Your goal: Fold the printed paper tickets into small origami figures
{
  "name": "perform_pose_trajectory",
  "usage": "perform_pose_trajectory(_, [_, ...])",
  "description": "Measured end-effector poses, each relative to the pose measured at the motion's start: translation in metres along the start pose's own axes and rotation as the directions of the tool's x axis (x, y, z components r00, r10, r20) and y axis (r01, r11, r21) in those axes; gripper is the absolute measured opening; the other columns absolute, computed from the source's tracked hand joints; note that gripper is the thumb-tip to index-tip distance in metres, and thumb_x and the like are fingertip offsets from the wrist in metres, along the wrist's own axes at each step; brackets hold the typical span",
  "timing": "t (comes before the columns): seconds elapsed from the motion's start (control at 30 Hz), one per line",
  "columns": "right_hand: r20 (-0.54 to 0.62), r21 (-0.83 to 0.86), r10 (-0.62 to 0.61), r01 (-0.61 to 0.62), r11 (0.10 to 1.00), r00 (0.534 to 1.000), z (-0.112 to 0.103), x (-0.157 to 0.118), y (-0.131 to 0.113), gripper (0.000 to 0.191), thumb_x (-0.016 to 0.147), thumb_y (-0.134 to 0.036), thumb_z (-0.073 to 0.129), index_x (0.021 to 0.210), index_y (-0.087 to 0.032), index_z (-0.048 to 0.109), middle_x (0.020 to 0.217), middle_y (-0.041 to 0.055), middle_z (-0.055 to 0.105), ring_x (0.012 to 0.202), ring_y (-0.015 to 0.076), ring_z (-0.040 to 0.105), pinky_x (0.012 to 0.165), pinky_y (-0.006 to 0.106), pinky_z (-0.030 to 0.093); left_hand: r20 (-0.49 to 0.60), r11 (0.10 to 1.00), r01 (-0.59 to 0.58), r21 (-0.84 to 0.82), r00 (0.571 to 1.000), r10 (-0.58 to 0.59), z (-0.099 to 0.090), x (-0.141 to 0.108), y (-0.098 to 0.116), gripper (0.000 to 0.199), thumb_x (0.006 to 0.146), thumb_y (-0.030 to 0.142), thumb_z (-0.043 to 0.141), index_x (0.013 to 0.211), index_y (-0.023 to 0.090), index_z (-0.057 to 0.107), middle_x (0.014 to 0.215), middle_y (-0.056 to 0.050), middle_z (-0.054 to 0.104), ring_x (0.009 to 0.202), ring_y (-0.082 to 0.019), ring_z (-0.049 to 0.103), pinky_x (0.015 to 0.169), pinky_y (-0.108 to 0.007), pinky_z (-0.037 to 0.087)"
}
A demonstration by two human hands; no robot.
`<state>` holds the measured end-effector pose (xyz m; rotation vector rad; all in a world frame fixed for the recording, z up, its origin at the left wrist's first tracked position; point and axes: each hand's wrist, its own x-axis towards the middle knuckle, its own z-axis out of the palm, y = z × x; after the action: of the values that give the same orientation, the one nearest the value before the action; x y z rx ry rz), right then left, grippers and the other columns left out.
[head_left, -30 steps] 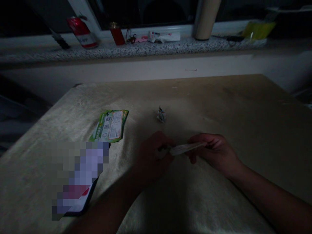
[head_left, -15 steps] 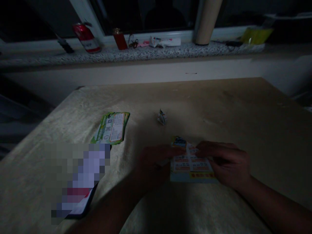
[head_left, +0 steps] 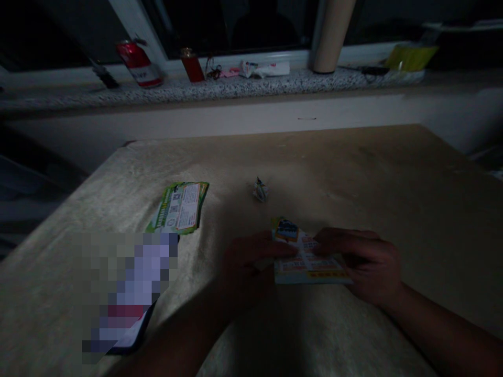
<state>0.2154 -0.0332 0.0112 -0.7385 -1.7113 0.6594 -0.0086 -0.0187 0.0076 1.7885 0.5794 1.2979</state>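
Observation:
A printed sheet of paper (head_left: pixel 310 264) with a yellow strip and a dark picture at its upper left corner is between my two hands. My left hand (head_left: pixel 255 262) grips its left side, with fingers reaching over the print. At the right side, my right hand (head_left: pixel 361 259) pinches the same sheet, thumb and fingers closed on it. A small folded paper piece (head_left: pixel 260 190) stands on the table beyond my hands. To the left lies a stack of green printed leaflets (head_left: pixel 181 207), with a phone (head_left: pixel 137 298), partly pixelated, nearer to me.
The table (head_left: pixel 334 167) reaches to a white wall. On the speckled sill (head_left: pixel 228 89) behind are a red can (head_left: pixel 139 65), a red bottle (head_left: pixel 192 65), a white tube (head_left: pixel 275 68), a tan cylinder (head_left: pixel 334 36) and a yellow item (head_left: pixel 411 57).
The sheet's lower edge has moved up and more of the dark picture at its upper left shows. Both hands keep their hold, nearly in the same place.

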Motion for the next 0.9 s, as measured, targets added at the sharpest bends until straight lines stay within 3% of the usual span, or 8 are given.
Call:
perform_pose_trajectory(0.17, [-0.058,0.055,0.143,-0.140,0.989,0.988,0.005,0.001,-0.004,0.010,0.081,-0.020,0.082,0.089,-0.025,0.081,0.079,0.0031,0.082,0.067,0.0169,0.078,0.061,0.022,0.064,-0.107,0.992,0.125,0.022,0.987,-0.121,0.006,-0.003,0.003,0.013,0.081,0.015,0.078,0.092,0.022,0.080,0.085,-0.002,0.080,0.075,-0.014,0.076,0.073,-0.022,0.061])
perform_pose_trajectory(0.3, [-0.109,0.139,0.305,-0.289,0.947,0.946,0.010,0.001,-0.005,0.006,0.082,-0.026,0.082,0.078,-0.022,0.079,0.075,0.0036,0.082,0.064,0.0167,0.077,0.057,0.022,0.063,-0.204,0.948,0.301,-0.102,0.927,-0.316,0.014,-0.005,0.004,0.003,0.085,0.019,0.076,0.082,0.020,0.077,0.076,-0.001,0.079,0.072,-0.015,0.075,0.070,-0.025,0.063])
perform_pose_trajectory(0.37, [-0.105,0.212,0.384,-0.357,0.910,0.917,0.012,0.000,-0.005,0.010,0.084,-0.030,0.081,0.078,-0.023,0.079,0.075,0.0036,0.082,0.065,0.0172,0.077,0.058,0.023,0.064,-0.233,0.928,0.332,-0.168,0.901,-0.365,0.018,-0.005,0.004,0.011,0.086,0.021,0.075,0.076,0.020,0.072,0.076,-0.002,0.079,0.070,-0.016,0.075,0.071,-0.028,0.064])
perform_pose_trajectory(0.6, [-0.076,0.342,0.538,-0.485,0.805,0.839,0.015,-0.003,-0.002,0.019,0.084,-0.033,0.081,0.071,-0.021,0.074,0.068,0.0028,0.079,0.060,0.0160,0.074,0.057,0.025,0.062,-0.286,0.911,0.385,-0.149,0.865,-0.412,0.026,-0.006,0.002,0.023,0.087,0.030,0.073,0.070,0.021,0.060,0.072,-0.003,0.077,0.072,-0.020,0.077,0.072,-0.036,0.067])
perform_pose_trajectory(0.9, [-0.037,0.457,0.590,-0.512,0.728,0.807,0.017,-0.003,0.004,0.026,0.085,-0.031,0.081,0.066,-0.020,0.066,0.064,0.0012,0.076,0.058,0.0155,0.072,0.060,0.028,0.061,-0.301,0.882,0.437,-0.175,0.829,-0.471,0.030,0.000,0.002,0.025,0.085,0.025,0.072,0.068,0.021,0.055,0.066,-0.001,0.077,0.064,-0.018,0.076,0.067,-0.032,0.066])
